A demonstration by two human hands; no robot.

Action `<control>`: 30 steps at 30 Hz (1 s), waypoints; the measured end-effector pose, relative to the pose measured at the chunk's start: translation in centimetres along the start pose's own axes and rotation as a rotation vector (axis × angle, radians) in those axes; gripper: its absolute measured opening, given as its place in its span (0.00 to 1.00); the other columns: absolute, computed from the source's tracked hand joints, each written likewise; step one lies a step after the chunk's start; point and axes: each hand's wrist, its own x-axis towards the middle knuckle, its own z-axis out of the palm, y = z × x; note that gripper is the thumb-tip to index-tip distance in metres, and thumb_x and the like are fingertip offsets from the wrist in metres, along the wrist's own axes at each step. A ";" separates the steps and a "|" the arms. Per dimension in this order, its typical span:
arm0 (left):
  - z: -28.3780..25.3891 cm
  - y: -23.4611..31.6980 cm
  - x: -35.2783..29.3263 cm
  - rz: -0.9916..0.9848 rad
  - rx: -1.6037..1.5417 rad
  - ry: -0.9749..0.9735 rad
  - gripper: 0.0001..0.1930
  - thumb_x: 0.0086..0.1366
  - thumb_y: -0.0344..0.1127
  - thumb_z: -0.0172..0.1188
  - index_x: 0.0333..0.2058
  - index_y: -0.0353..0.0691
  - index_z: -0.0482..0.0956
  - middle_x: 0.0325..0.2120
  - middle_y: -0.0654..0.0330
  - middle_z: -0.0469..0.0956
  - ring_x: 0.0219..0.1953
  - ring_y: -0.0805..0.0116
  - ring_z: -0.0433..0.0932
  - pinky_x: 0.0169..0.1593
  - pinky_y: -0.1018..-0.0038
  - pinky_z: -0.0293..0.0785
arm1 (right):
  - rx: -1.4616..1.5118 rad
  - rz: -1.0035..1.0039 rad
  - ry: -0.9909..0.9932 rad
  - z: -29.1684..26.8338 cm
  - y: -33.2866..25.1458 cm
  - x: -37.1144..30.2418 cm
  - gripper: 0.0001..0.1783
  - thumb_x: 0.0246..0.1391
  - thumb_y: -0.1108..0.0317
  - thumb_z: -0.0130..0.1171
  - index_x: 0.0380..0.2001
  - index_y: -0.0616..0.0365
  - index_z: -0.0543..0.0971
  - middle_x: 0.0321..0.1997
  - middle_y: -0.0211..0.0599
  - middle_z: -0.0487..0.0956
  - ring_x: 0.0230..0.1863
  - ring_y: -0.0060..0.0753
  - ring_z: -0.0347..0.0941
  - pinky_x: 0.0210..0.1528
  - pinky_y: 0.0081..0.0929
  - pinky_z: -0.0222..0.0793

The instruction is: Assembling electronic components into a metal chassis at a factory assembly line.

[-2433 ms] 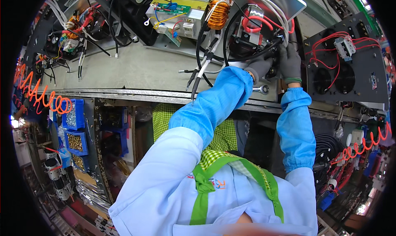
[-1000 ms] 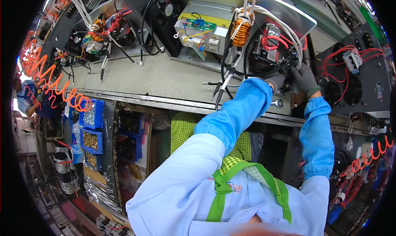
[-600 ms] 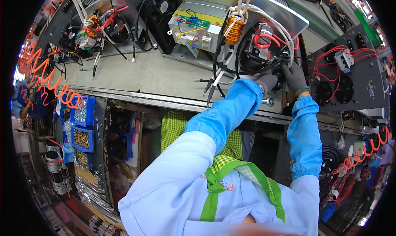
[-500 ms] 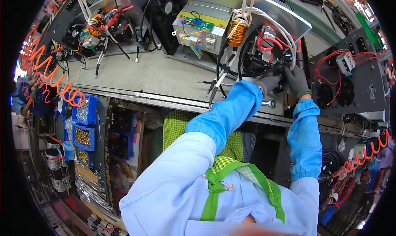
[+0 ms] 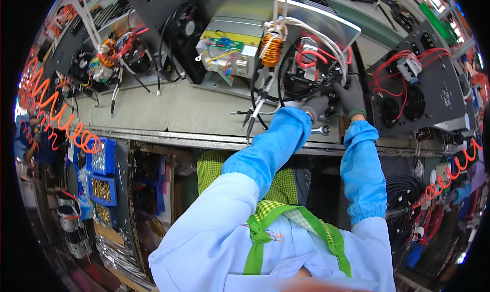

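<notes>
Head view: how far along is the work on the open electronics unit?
Done: the open chassis already carries a copper coil, a fan and red wiring. In hand: both gloved hands, left hand and right hand, are at its black cables. Left: a wrench lies unused on the bench.

So it's a pretty packed workshop setup: a long grey desk runs across the view with a metal front edge, and it's crowded with other open metal chassis along its length. Under the desk on the left there are blue parts bins full of small screws or fittings, stacked on shelving that drops down into a dim, cluttered lower area. An orange coiled air hose hangs at the left side, and another orange coiled hose dangles on the right near a bundle of black cables. Far right top looks brighter, like overhead shop lighting, but it's too warped at the rim to make out much.
</notes>
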 end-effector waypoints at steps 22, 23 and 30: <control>8.0 3.5 -5.5 0.093 0.614 0.308 0.17 0.67 0.45 0.48 0.47 0.41 0.74 0.41 0.47 0.78 0.44 0.49 0.78 0.46 0.62 0.72 | -0.252 0.063 0.179 0.5 7.1 -1.4 0.24 0.40 0.50 0.66 0.33 0.58 0.75 0.38 0.49 0.75 0.44 0.53 0.71 0.45 0.45 0.67; 8.5 3.7 -5.7 0.092 0.616 0.316 0.17 0.67 0.45 0.48 0.47 0.41 0.74 0.41 0.47 0.78 0.44 0.49 0.78 0.46 0.62 0.72 | -0.286 0.047 0.210 0.4 7.6 -1.5 0.24 0.40 0.50 0.66 0.33 0.58 0.75 0.38 0.50 0.75 0.44 0.54 0.71 0.45 0.45 0.67; 8.3 3.3 -6.3 0.431 0.769 0.286 0.17 0.62 0.39 0.51 0.49 0.42 0.74 0.44 0.46 0.77 0.48 0.46 0.74 0.51 0.61 0.69 | -0.262 0.053 0.180 0.0 6.9 -1.5 0.23 0.42 0.50 0.65 0.33 0.58 0.74 0.40 0.49 0.74 0.45 0.53 0.70 0.45 0.44 0.66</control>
